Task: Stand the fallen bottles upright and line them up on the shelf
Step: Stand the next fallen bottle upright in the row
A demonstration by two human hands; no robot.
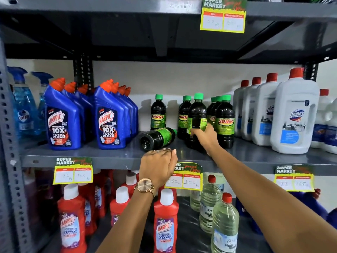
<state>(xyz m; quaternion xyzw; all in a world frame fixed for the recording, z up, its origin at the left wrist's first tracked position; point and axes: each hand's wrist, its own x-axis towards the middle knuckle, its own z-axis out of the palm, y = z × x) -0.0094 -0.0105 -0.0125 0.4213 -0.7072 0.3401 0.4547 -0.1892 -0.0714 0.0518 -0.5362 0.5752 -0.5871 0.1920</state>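
Observation:
Several dark Sunny bottles with green caps stand on the grey middle shelf [113, 157]. One fallen Sunny bottle [156, 138] lies on its side, its base toward me and its cap pointing to the back right. My right hand [205, 136] grips an upright Sunny bottle [196, 117] around its lower body, in front of the standing group [225, 121]. A single Sunny bottle [158, 114] stands alone behind the fallen one. My left hand [158, 166], wearing a watch, hovers at the shelf's front edge just below the fallen bottle, fingers curled, holding nothing.
Blue Harpic bottles [63, 121] stand in rows to the left, white Domex bottles [295, 115] to the right. Price tags [73, 170] hang from the shelf edge. Red Harpic bottles [165, 227] and clear bottles [225, 225] fill the shelf below. An upper shelf [109, 8] sits overhead.

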